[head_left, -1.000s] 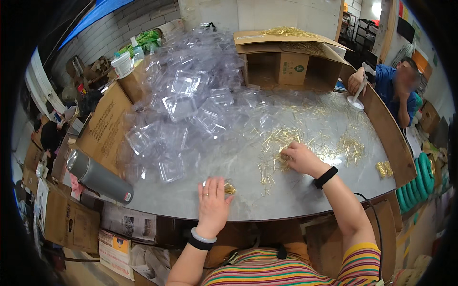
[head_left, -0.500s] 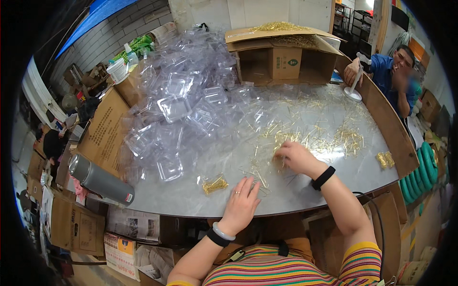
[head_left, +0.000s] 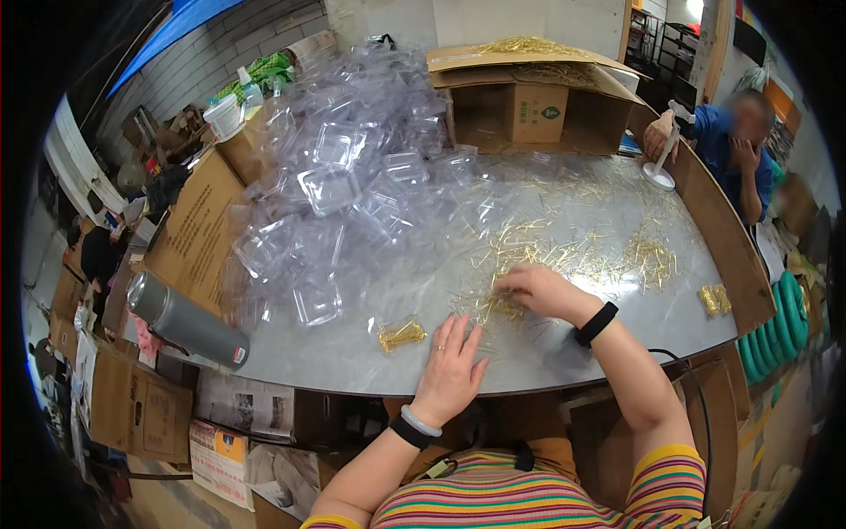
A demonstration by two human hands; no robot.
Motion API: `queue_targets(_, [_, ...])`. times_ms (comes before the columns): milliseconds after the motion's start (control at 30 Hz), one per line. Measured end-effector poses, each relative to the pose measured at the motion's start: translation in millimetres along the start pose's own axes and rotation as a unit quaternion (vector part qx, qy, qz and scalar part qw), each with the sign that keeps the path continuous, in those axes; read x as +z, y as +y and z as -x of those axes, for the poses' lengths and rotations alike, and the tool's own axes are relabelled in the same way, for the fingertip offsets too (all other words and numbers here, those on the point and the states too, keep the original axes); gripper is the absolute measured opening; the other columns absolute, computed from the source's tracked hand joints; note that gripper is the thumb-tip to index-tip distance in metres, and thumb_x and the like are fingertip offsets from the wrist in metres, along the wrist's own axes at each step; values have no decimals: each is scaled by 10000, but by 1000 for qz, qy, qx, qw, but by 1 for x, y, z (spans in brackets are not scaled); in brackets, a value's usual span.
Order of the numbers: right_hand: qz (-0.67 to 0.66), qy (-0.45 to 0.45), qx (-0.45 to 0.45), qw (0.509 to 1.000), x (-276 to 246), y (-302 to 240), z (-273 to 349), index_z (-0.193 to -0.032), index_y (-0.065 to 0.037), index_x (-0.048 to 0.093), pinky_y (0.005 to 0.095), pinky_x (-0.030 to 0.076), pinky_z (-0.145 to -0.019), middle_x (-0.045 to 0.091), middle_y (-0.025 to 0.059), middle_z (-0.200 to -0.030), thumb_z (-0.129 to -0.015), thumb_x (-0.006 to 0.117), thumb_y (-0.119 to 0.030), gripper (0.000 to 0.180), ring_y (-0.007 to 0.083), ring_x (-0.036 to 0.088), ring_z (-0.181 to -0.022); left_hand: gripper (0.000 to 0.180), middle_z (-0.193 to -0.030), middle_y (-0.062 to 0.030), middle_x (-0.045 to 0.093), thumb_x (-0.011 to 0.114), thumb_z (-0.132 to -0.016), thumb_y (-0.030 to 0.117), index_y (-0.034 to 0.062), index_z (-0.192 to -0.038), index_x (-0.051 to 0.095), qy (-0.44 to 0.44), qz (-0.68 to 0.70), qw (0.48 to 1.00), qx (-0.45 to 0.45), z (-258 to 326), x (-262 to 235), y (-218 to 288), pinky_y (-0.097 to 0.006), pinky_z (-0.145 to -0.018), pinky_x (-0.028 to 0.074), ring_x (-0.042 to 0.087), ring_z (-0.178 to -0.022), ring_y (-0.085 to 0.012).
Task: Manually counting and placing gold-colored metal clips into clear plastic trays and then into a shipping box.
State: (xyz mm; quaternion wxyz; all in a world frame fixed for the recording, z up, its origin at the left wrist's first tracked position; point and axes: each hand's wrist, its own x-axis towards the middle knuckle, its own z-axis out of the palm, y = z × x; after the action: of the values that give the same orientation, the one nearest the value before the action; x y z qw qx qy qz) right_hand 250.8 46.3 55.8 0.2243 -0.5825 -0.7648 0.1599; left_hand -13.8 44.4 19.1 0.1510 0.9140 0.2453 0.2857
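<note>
Thin gold wire hooks (head_left: 520,240) lie loosely scattered over the grey tabletop (head_left: 388,368). My right hand (head_left: 548,293), with a black wristband, bends its fingers down into the near part of them. A small clump shows beneath those fingertips, partly hidden. My left hand (head_left: 448,366) rests palm down near the front edge, fingers stretched out, holding nothing. Its fingertips reach the near side of the scattered hooks. Just left of it sits a small clear pack (head_left: 403,336) filled with gold hooks. Another small gold-filled pack (head_left: 715,300) lies at the right edge.
Clear plastic clamshells (head_left: 330,189) are heaped high on the left. A grey bottle (head_left: 187,319) lies tilted at the left edge. At the back stands an open cardboard box (head_left: 577,115); a white stand (head_left: 659,175) is at the right. Another person (head_left: 736,154) sits beyond the cardboard wall.
My right hand has shifted slightly left among the gold hooks. My left hand stays flat, its thumb now more spread. The whole view has shifted a little; the other person's head has moved.
</note>
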Motion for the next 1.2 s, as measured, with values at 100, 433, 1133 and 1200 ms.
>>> queue_targets(100, [26,0,27,999,-1,-3,-1,-1117,-106,698,445,510,-889,656,133,-1074,-813,657,-43,313,352,626,-1016,471,-1429,-238,436,675,-879,150,-22,-1300,554,-6,-34,999,8,1,1,-1,-512,-1147,315,378,-1359,-430])
queue_targets(433, [349,124,138,918,-20,25,-22,-1012,-98,703,431,519,-855,652,117,-1049,-824,590,-43,226,307,630,-1018,406,-1284,-161,542,661,-887,141,20,-1265,581,-15,-5,1000,24,1,1,-3,-531,-1130,324,472,-1259,-358])
queue_targets(1133, [32,16,55,998,-28,23,-4,-1138,-60,678,456,500,-920,635,185,-1070,-843,613,-59,302,394,598,-1040,500,-1415,-240,464,626,-911,231,-14,-1337,535,-28,-71,997,7,-1,4,-1,-577,-1139,278,385,-1346,-429])
queue_targets(1200, [103,44,97,989,-25,42,-2,-1141,-56,677,450,497,-936,638,184,-1081,-837,653,-90,307,391,601,-1038,475,-1406,-223,481,623,-914,218,6,-1333,550,-35,-59,998,10,-1,3,-1,-568,-1138,286,401,-1341,-410])
